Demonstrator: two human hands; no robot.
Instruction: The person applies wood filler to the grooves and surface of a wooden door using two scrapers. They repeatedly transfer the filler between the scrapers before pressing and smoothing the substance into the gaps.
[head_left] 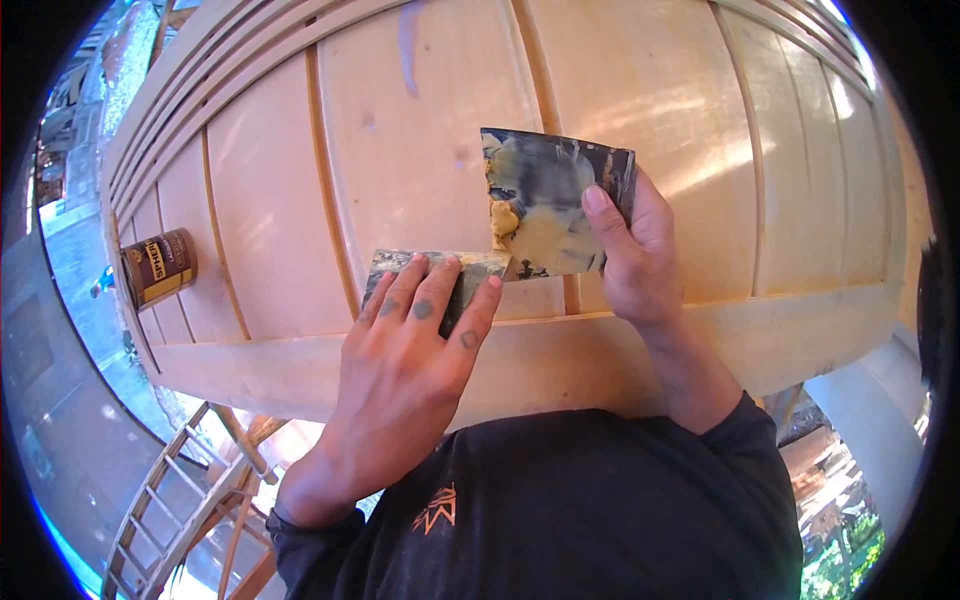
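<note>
A dark flat scraper plate [545, 215], smeared with yellowish putty, is gripped at its right edge by my right hand [645, 250], thumb on its face. Thicker putty [503, 222] clings to the plate's left edge. My left hand [415, 345] holds a second, smaller scraper [385, 262], its fingers lying over the face. The smaller scraper's upper right corner meets the larger plate's lower left corner. Both are over a pale wooden panel [430, 170] with vertical grooves and slatted trim. What the fingers hide under the small scraper cannot be seen.
A brown can [160, 268] with a yellow-lettered label lies at the panel's left side. A ladder [150, 500] stands at the lower left, beside wooden supports [240, 445]. The panel's near edge [560, 365] runs in front of the body.
</note>
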